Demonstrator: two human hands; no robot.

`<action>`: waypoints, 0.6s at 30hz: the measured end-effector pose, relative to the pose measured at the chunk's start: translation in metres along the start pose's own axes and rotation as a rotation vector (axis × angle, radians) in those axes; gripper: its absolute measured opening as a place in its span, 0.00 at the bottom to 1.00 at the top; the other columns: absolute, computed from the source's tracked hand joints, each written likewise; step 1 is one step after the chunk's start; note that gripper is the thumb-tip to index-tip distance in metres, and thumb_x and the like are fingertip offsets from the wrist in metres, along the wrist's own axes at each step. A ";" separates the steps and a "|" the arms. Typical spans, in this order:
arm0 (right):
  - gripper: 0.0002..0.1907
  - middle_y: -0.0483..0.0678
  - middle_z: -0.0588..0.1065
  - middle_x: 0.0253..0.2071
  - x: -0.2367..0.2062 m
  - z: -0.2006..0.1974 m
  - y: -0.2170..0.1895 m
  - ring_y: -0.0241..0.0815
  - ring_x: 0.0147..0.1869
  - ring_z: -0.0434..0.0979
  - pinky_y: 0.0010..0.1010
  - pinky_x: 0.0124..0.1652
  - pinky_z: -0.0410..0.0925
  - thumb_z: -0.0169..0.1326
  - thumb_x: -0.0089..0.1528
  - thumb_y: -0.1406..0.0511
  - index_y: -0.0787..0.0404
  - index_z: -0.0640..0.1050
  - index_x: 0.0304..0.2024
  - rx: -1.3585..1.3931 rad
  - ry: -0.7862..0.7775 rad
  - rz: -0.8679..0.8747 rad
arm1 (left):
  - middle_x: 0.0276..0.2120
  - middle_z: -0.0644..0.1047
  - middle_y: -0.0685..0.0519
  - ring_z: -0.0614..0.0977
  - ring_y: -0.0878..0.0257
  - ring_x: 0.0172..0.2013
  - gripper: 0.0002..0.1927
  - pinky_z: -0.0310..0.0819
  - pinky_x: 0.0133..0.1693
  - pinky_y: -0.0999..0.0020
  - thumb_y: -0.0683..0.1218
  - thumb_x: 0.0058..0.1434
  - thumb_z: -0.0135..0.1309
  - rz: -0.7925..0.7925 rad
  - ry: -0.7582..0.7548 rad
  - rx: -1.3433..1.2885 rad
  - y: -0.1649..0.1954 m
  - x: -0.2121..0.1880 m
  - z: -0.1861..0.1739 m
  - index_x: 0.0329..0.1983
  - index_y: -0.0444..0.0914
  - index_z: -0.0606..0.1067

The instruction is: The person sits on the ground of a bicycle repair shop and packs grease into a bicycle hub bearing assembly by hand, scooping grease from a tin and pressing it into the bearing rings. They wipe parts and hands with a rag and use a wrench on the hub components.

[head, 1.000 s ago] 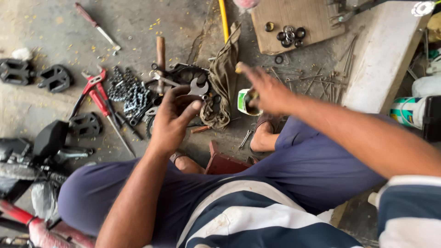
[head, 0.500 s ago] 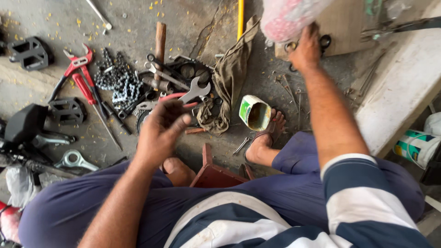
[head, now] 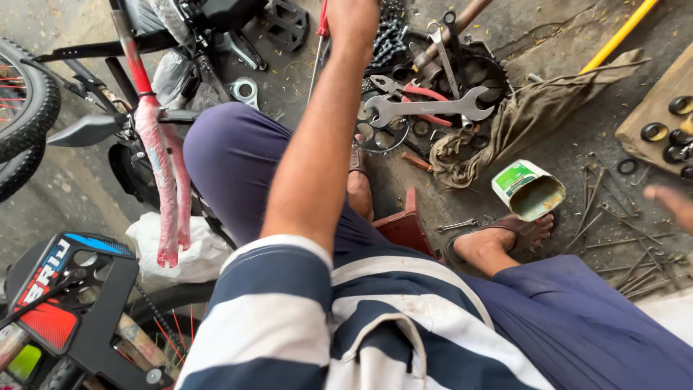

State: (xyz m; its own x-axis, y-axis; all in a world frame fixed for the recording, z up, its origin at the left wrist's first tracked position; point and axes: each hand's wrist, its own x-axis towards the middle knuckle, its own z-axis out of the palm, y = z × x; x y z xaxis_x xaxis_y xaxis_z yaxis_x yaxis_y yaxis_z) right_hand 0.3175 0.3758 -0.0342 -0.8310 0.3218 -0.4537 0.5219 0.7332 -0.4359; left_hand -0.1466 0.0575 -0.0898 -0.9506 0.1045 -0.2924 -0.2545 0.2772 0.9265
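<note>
- A grey concrete floor (head: 548, 29) is seen, strewn with tools.
- A double-ended spanner (head: 429, 108) is laid on a chainring.
- Right of the spanner, an olive rag (head: 527, 119) is spread.
- Below the rag, an open tin (head: 529, 191) is tipped.
- Loose spokes (head: 621, 238) are scattered right of the tin.

The left hand (head: 351, 18) is cut off at the top edge, its fingers unseen, while the right hand (head: 671, 204) shows only as a blur at the right edge.

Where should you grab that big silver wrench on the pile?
Probably by the flat middle shaft of the big silver wrench, coming from above. It lies flat and level atop the pile of tools, its shaft bare, while both forked ends rest against other parts.
</note>
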 end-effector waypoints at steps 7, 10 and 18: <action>0.45 0.67 0.75 0.53 -0.138 -0.046 -0.138 0.56 0.46 0.82 0.44 0.41 0.78 0.63 0.58 0.61 0.63 0.59 0.75 0.351 0.116 0.358 | 0.39 0.77 0.42 0.80 0.41 0.42 0.12 0.75 0.43 0.47 0.47 0.53 0.61 0.329 -0.173 0.948 -0.057 -0.052 0.005 0.39 0.39 0.77; 0.53 0.70 0.64 0.67 -0.140 -0.049 -0.206 0.58 0.53 0.80 0.46 0.47 0.77 0.60 0.54 0.75 0.57 0.47 0.76 0.464 0.260 0.115 | 0.39 0.76 0.44 0.79 0.44 0.41 0.06 0.76 0.41 0.49 0.45 0.54 0.57 0.438 -0.246 0.998 -0.061 -0.058 0.021 0.34 0.40 0.78; 0.58 0.61 0.61 0.76 -0.112 -0.055 -0.215 0.58 0.62 0.79 0.48 0.55 0.76 0.63 0.61 0.54 0.39 0.39 0.82 1.139 0.232 -0.087 | 0.42 0.77 0.39 0.79 0.45 0.46 0.12 0.75 0.51 0.52 0.43 0.58 0.47 0.985 -0.256 1.264 -0.077 -0.049 0.031 0.40 0.32 0.77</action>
State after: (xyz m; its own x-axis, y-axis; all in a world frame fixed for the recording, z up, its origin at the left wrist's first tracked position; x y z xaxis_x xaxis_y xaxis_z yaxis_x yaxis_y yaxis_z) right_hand 0.2881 0.2149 0.1532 -0.8262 0.4850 -0.2865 0.2347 -0.1659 -0.9578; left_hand -0.0752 0.0610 -0.1548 -0.5624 0.8187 0.1154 0.8259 0.5630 0.0307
